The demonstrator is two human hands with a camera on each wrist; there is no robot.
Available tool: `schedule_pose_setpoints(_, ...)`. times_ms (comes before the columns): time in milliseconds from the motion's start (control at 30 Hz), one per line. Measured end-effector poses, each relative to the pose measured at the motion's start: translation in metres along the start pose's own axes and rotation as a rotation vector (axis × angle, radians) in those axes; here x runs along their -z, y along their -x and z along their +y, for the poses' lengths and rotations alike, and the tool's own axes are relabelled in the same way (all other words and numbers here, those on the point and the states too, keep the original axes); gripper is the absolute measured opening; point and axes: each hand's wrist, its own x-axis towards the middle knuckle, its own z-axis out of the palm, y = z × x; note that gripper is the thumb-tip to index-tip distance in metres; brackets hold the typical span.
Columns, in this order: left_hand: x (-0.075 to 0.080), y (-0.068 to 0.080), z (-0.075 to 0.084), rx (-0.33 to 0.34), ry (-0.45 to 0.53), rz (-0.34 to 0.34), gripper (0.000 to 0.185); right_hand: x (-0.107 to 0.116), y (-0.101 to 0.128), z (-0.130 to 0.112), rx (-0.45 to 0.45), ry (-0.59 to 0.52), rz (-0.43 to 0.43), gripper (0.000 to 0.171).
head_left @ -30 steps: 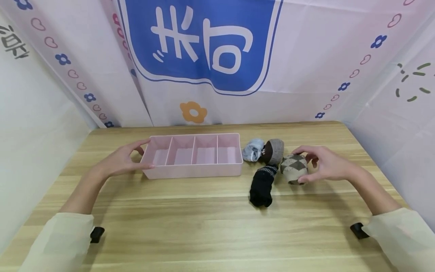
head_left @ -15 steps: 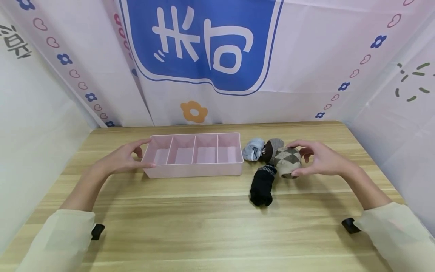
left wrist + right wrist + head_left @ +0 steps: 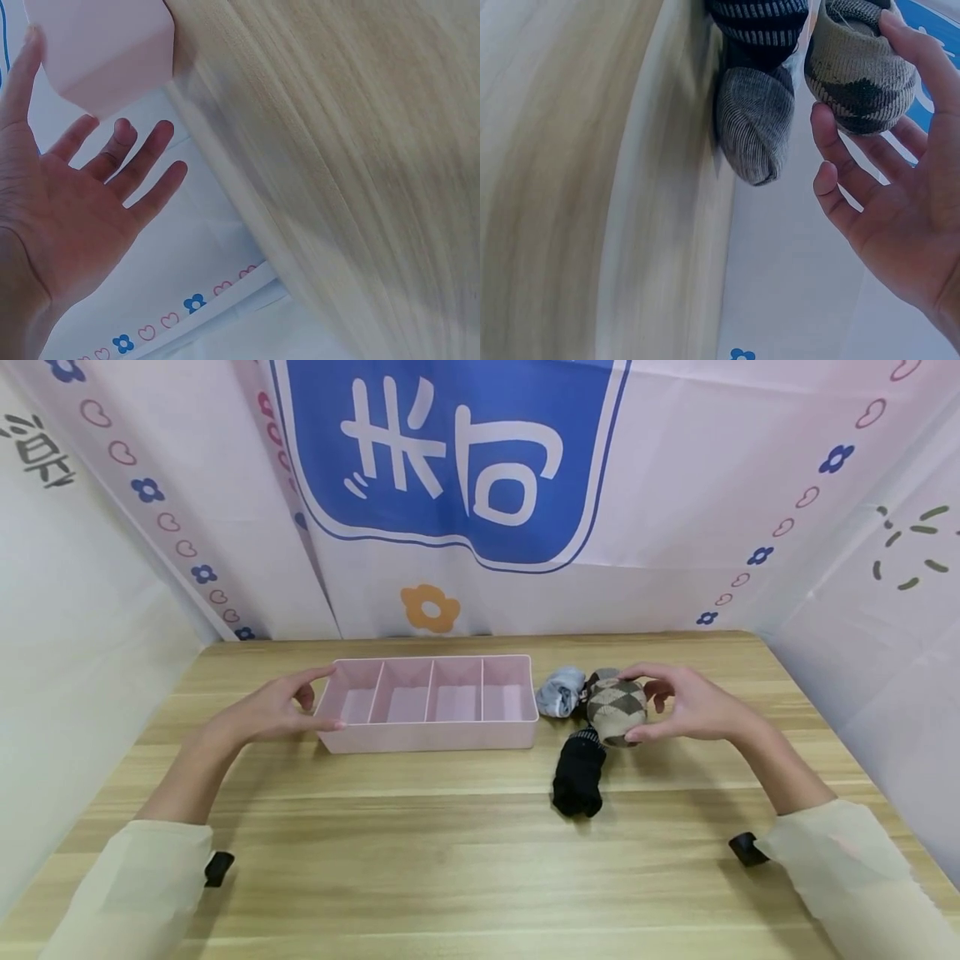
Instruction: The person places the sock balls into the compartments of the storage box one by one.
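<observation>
Two pinches: left hand, pink box; right hand, checkered sock;
brushing the seven-o'clock black sock could loosen that fingertip grip

I see grey-brown diamonds across the round beige knitted sock bundle at right; the nearer black cylindrical sock roll has a pale-striped cuff, and the long rectangular plastic box at left is plain pink.

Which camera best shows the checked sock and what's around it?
The head view: it shows the checked sock nearly whole, in the right hand, near the black sock. The right wrist view is closer, but cuts it off at the top edge; the left wrist view shows none of it.
</observation>
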Motion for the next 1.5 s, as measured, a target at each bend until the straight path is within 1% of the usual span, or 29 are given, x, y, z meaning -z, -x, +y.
schedule_pose_setpoints(100, 0.0, -0.001, -0.001, -0.005, 0.005, 0.006, 0.095, -0.002, -0.005, 0.0, 0.006, -0.006, 0.001, 0.071)
schedule_pose_setpoints(300, -0.001, -0.003, -0.004, -0.024, 0.005, 0.014, 0.094, -0.006, -0.013, -0.004, -0.011, 0.005, 0.0, 0.069)
schedule_pose_setpoints(500, -0.002, -0.002, -0.003, -0.03, 0.017, 0.023, 0.094, -0.01, -0.026, -0.01, -0.003, 0.018, -0.016, 0.069)
schedule_pose_setpoints(900, -0.002, 0.0, -0.001, -0.033, 0.033, 0.011, 0.093, -0.018, -0.052, -0.023, -0.055, 0.023, -0.051, 0.075)
schedule_pose_setpoints(1267, -0.002, -0.001, -0.002, -0.032, 0.018, 0.011, 0.094, -0.025, -0.076, -0.032, 0.01, -0.022, -0.074, 0.068)
schedule_pose_setpoints(1500, 0.0, -0.002, 0.0, -0.033, 0.012, 0.019, 0.093, -0.028, -0.086, -0.039, 0.02, -0.037, -0.083, 0.069)
